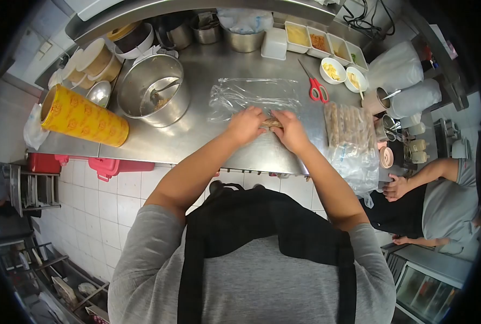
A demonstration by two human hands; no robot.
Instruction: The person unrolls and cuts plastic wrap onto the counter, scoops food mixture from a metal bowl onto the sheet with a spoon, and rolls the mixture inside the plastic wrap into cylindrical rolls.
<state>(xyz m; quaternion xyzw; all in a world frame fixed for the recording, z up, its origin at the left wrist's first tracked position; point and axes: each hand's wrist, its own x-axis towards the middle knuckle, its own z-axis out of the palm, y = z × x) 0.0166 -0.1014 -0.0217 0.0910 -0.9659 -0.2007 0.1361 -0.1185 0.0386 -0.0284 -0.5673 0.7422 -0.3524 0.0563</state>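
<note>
Gripping a short brown roll on the steel counter, we have our 2 hands close together near the front edge. The fingers of our left hand are bent over the roll's left end, lying nearly side by side; those of our right hand curl over its right end. We cannot tell how firmly they press. The roll's middle shows between them. Just beyond our fingers lies a wrinkled clear plastic sheet. To our right we have red-handled scissors and a batch of wrapped brown rolls; farther back stand 2 white bowls of yellow food. To our left we see a steel pot with a ladle inside, and a yellow patterned cylinder beside it. A co-worker's hand shows at far right.
</note>
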